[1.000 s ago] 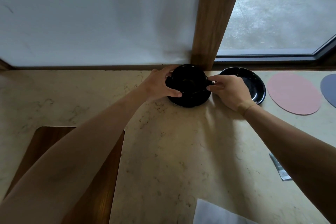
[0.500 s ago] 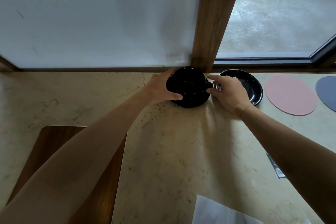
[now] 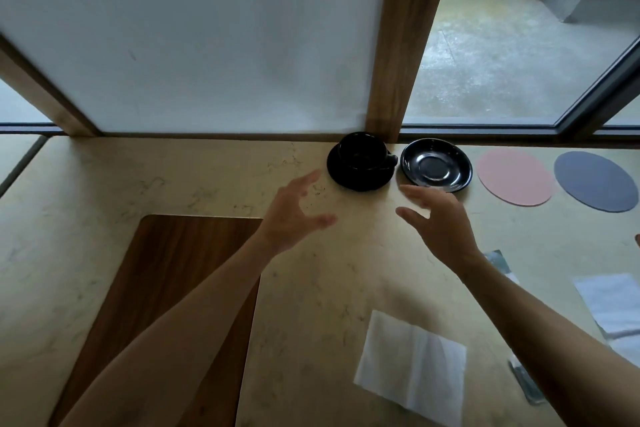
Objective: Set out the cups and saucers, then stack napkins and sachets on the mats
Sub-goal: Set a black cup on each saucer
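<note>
Fingers spread on both sides: your left hand [image 3: 294,218] and right hand [image 3: 441,225] hang above the worktop [image 3: 207,184] with each grip apart and nothing in it. Just beyond your left hand a black cup [image 3: 362,151] sits on its saucer [image 3: 360,178] against the wooden post [image 3: 405,45], handle toward the right. Beside it, close but apart, lies a second saucer [image 3: 435,165] with no cup. Further right lie a pink mat [image 3: 515,177] and a grey mat [image 3: 595,180], both bare. A white napkin [image 3: 412,367] lies near you, between your forearms, and a sachet [image 3: 498,260] shows partly behind your right wrist.
</note>
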The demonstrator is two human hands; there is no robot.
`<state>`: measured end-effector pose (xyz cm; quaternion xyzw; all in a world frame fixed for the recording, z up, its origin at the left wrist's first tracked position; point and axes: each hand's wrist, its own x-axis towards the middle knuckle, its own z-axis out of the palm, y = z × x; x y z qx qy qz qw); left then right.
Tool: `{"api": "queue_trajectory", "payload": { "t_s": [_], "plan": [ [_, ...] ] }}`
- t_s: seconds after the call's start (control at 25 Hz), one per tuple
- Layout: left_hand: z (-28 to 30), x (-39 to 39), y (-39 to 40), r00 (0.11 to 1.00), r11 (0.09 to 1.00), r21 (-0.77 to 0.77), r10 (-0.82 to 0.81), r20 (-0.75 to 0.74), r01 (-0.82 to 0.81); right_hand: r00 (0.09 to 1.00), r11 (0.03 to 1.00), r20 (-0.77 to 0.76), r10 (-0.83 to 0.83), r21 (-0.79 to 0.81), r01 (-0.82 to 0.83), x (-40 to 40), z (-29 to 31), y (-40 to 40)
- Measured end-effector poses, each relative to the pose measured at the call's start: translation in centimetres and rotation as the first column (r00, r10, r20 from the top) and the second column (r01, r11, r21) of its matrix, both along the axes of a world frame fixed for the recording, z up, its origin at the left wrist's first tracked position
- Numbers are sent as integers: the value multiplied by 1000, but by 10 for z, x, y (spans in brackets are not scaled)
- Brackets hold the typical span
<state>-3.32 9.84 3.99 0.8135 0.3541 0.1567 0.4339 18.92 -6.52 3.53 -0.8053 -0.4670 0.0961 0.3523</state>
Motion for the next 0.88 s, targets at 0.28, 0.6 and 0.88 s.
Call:
{"api": "queue_trajectory", "payload": {
  "t_s": [0.28,0.6,0.88],
  "plan": [
    [23,-82,-91,999,999,4,-46,14,46,996,999,-85,35,-26,-37,-82,29,-84],
    [11,-178,-200,999,978,-208,8,46,1,969,977,-173,177,-86,-194,-154,18,-191],
    [-14,-239,-275,997,966,-258,-30,-72,10,932,909,-208,297,-236,-343,-188,-8,-243]
  ]
}}
